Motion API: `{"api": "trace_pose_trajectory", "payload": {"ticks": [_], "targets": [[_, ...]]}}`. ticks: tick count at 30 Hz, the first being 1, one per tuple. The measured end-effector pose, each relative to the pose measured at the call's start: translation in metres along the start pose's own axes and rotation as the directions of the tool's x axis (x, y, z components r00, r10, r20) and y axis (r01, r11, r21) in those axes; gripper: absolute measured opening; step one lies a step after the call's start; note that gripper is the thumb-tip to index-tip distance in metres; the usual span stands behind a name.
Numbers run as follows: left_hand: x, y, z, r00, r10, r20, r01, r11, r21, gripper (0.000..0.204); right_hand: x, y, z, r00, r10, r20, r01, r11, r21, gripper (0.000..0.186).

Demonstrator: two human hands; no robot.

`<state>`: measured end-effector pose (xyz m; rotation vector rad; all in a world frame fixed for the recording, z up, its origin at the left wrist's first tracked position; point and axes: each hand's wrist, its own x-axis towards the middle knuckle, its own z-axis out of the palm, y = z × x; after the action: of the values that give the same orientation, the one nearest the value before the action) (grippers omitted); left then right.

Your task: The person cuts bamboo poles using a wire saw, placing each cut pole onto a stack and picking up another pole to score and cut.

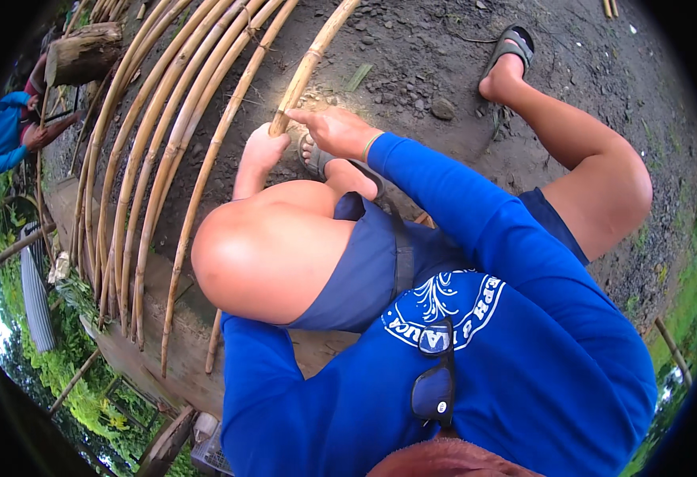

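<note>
My left hand (266,151) grips a bamboo pole (313,54) near its lower end, beside my raised left knee. My right hand (329,129) is just right of that end, index finger reaching onto the pole and the other fingers curled; whether they hold anything is hidden. Several curved bamboo poles (170,135) lie side by side to the left. My sandalled left foot (317,159) is partly visible below my hands.
A person in blue sleeves (8,135) is at the far left near a log (82,53). Dark dirt with stones (442,109) surrounds my outstretched right leg (603,163). A grey board (126,362) lies lower left, with greenery beyond.
</note>
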<state>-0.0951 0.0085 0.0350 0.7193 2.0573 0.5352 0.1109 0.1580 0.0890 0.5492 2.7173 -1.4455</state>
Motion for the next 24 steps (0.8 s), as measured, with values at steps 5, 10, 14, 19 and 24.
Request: {"api": "trace_pose_trajectory", "payload": {"ticks": [5, 10, 14, 19, 24], "targets": [[0.000, 0.047, 0.024, 0.983, 0.011, -0.186, 0.048, 0.950, 0.310, 0.045, -0.007, 0.037, 0.004, 0.983, -0.104, -0.154, 0.121, 0.987, 0.106, 0.058], [0.003, 0.043, 0.014, 0.989, 0.026, -0.147, 0.026, 0.939, 0.342, 0.042, -0.082, 0.035, -0.030, 0.991, 0.008, -0.134, 0.002, 0.997, 0.076, 0.050], [-0.008, 0.038, 0.020, 0.971, 0.035, -0.236, 0.049, 0.939, 0.340, 0.043, -0.089, 0.021, -0.030, 0.995, 0.044, -0.092, -0.037, 0.996, 0.077, 0.047], [-0.026, 0.082, 0.055, 0.992, 0.033, -0.122, -0.020, 0.994, 0.110, 0.057, -0.070, 0.049, -0.027, 0.970, -0.009, -0.243, 0.040, 0.992, 0.123, 0.047], [-0.026, 0.041, 0.077, 0.981, -0.019, -0.192, 0.092, 0.921, 0.380, 0.053, -0.088, 0.054, -0.019, 0.989, 0.084, -0.121, -0.073, 0.993, 0.098, 0.049]]}}
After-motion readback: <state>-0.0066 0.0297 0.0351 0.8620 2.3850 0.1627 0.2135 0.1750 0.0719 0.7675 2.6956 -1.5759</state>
